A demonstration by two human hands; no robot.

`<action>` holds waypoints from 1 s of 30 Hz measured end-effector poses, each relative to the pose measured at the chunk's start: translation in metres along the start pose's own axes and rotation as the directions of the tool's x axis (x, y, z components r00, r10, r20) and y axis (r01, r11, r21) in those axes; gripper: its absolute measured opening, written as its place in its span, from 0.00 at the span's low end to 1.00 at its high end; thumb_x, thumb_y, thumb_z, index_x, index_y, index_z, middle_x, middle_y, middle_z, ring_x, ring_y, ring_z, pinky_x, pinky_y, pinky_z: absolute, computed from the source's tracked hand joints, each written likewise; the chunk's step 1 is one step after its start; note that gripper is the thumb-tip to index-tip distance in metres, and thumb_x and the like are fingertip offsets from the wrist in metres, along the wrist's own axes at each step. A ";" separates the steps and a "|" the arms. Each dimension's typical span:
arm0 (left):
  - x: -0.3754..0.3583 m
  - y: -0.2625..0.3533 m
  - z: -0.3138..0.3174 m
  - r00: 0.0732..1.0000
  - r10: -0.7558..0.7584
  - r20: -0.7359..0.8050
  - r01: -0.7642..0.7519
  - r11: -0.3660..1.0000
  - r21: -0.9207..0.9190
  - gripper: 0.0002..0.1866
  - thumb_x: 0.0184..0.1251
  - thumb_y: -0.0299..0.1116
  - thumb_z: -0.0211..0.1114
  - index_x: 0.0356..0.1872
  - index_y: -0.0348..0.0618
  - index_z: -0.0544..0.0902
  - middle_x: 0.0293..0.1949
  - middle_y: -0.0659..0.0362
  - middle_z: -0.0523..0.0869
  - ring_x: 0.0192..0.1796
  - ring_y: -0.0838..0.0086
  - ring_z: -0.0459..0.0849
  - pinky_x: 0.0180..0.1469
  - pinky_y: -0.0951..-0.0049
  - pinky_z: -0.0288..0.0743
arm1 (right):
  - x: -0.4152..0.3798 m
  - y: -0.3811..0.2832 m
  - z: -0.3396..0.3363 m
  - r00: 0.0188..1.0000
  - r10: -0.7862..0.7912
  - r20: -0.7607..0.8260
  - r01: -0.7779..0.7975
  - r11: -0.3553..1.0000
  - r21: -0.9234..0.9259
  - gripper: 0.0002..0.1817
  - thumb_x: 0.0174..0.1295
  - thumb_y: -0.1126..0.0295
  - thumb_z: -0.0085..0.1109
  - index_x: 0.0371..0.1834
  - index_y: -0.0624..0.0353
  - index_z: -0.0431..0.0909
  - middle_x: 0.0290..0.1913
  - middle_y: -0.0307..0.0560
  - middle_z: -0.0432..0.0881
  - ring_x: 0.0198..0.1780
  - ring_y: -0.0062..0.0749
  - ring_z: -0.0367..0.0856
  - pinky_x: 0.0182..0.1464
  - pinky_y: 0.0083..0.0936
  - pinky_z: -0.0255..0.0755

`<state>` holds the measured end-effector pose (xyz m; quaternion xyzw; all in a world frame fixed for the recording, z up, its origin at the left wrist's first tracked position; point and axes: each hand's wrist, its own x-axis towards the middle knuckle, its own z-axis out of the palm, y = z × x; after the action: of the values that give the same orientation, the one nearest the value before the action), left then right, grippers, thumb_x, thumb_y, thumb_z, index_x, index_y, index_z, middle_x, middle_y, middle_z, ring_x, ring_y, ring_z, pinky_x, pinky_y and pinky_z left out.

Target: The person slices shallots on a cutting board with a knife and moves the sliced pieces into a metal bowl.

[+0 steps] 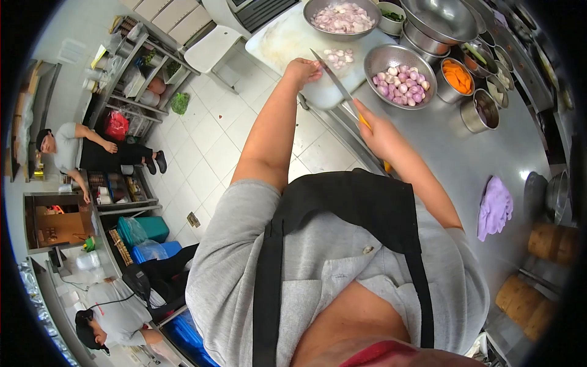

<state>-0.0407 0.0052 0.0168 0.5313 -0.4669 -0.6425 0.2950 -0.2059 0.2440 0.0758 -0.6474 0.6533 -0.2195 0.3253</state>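
Observation:
My right hand (378, 131) grips the yellow handle of a kitchen knife (335, 79), its blade slanting up and left over the edge of a white cutting board (278, 43). Close by the blade, my left hand (302, 72) has its fingers curled together; whatever they hold, if anything, is too small to make out. Some shallot pieces (338, 58) lie on the board just beyond the blade. To the right, a metal colander (372, 60) holds whole peeled shallots (400, 85). Sliced shallots (342, 18) fill a metal bowl (315, 25) at the board's far side.
Metal containers stand at the right, one with orange slices (457, 77). A purple cloth (495, 208) lies on the steel counter (428, 144). A white chair (211, 49) stands beyond the board. Two other people, one person (76, 147) by the shelves, are at the left.

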 end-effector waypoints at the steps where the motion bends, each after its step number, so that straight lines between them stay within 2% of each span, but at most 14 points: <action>1: 0.002 -0.002 -0.002 1.000 0.000 -0.004 0.000 1.000 -0.002 0.12 0.62 0.30 0.65 0.41 0.32 0.75 0.37 0.55 0.83 0.37 0.70 0.84 0.41 0.74 0.82 | -0.004 0.001 0.001 1.000 -0.003 0.003 0.003 1.000 -0.001 0.30 0.65 0.65 0.45 0.72 0.45 0.54 0.31 0.68 0.79 0.34 0.57 0.79 0.40 0.44 0.71; 4: 0.005 -0.003 -0.002 1.000 -0.002 0.029 0.003 1.000 -0.029 0.12 0.63 0.30 0.65 0.41 0.33 0.75 0.36 0.56 0.83 0.36 0.71 0.84 0.40 0.75 0.82 | -0.010 0.000 -0.001 0.997 -0.057 -0.049 0.057 0.998 -0.011 0.30 0.65 0.66 0.45 0.72 0.44 0.54 0.29 0.68 0.78 0.32 0.58 0.79 0.39 0.45 0.71; 6: 0.000 -0.001 0.001 1.000 0.003 -0.001 -0.003 1.000 0.015 0.12 0.63 0.30 0.64 0.41 0.34 0.75 0.36 0.56 0.83 0.36 0.72 0.84 0.40 0.75 0.82 | -0.014 -0.009 -0.008 0.996 0.075 0.044 -0.075 0.997 -0.013 0.30 0.65 0.68 0.46 0.72 0.43 0.54 0.34 0.69 0.78 0.37 0.59 0.79 0.43 0.39 0.71; 7: 0.003 -0.002 0.000 1.000 0.001 -0.001 -0.001 1.000 0.014 0.12 0.63 0.30 0.64 0.41 0.34 0.75 0.36 0.56 0.83 0.36 0.72 0.84 0.40 0.75 0.82 | -0.013 -0.006 -0.006 0.996 0.076 0.045 -0.075 0.997 -0.013 0.30 0.65 0.68 0.46 0.72 0.43 0.54 0.34 0.69 0.78 0.37 0.59 0.79 0.43 0.39 0.71; 9: 0.008 -0.005 -0.002 1.000 0.005 0.013 -0.005 1.000 0.031 0.12 0.63 0.31 0.64 0.42 0.34 0.74 0.36 0.56 0.83 0.36 0.72 0.83 0.40 0.75 0.82 | -0.008 0.005 0.003 0.998 -0.049 -0.036 0.048 0.998 -0.049 0.30 0.65 0.66 0.45 0.72 0.43 0.53 0.29 0.67 0.78 0.33 0.58 0.79 0.39 0.45 0.71; 13: 0.004 -0.001 -0.001 1.000 0.014 0.009 -0.014 0.999 0.045 0.12 0.63 0.31 0.65 0.42 0.35 0.74 0.37 0.56 0.83 0.36 0.72 0.83 0.40 0.75 0.82 | 0.027 0.010 0.013 0.999 -0.040 -0.035 0.037 0.997 -0.069 0.30 0.65 0.66 0.44 0.72 0.43 0.53 0.30 0.68 0.79 0.34 0.57 0.80 0.40 0.45 0.71; 15: 0.001 0.000 0.002 1.000 -0.005 0.002 0.005 0.999 0.048 0.12 0.63 0.31 0.65 0.41 0.35 0.74 0.37 0.56 0.83 0.37 0.71 0.84 0.40 0.75 0.82 | 0.046 0.010 0.019 0.999 0.016 -0.028 -0.017 1.000 -0.018 0.31 0.65 0.67 0.46 0.72 0.40 0.53 0.37 0.67 0.79 0.36 0.57 0.79 0.42 0.39 0.72; 18: 0.002 0.001 0.001 1.000 -0.013 -0.009 0.013 1.000 0.023 0.12 0.63 0.30 0.64 0.42 0.35 0.73 0.37 0.55 0.82 0.37 0.70 0.84 0.41 0.74 0.82 | 0.051 0.001 0.017 0.999 0.036 -0.037 -0.037 0.999 -0.033 0.30 0.65 0.68 0.46 0.72 0.40 0.54 0.34 0.66 0.79 0.34 0.55 0.79 0.41 0.37 0.72; 21: -0.002 0.003 0.003 0.999 -0.003 -0.035 0.003 1.000 0.022 0.13 0.63 0.29 0.64 0.43 0.36 0.72 0.37 0.55 0.83 0.37 0.69 0.84 0.42 0.72 0.82 | 0.028 0.003 0.011 1.000 -0.006 -0.015 0.006 0.999 -0.032 0.30 0.65 0.66 0.45 0.72 0.42 0.53 0.33 0.67 0.80 0.36 0.55 0.80 0.42 0.42 0.71; 24: -0.001 -0.001 -0.001 1.000 0.019 -0.001 -0.019 1.000 0.013 0.13 0.64 0.29 0.64 0.44 0.37 0.70 0.37 0.55 0.83 0.36 0.70 0.84 0.41 0.72 0.82 | 0.003 0.002 0.005 1.000 -0.005 -0.001 0.005 1.000 0.027 0.30 0.65 0.66 0.45 0.72 0.43 0.53 0.31 0.67 0.79 0.33 0.56 0.80 0.40 0.42 0.71; 30: 0.001 0.000 0.001 1.000 -0.007 -0.023 0.008 0.999 0.035 0.13 0.64 0.30 0.64 0.43 0.39 0.70 0.36 0.56 0.84 0.35 0.72 0.84 0.39 0.73 0.82 | -0.013 -0.001 -0.001 1.000 -0.004 0.011 0.003 1.000 0.014 0.31 0.64 0.67 0.45 0.72 0.45 0.53 0.30 0.67 0.78 0.32 0.57 0.79 0.39 0.42 0.71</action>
<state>-0.0416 0.0046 0.0160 0.5454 -0.4726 -0.6291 0.2887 -0.2069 0.2565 0.0789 -0.6476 0.6487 -0.2210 0.3332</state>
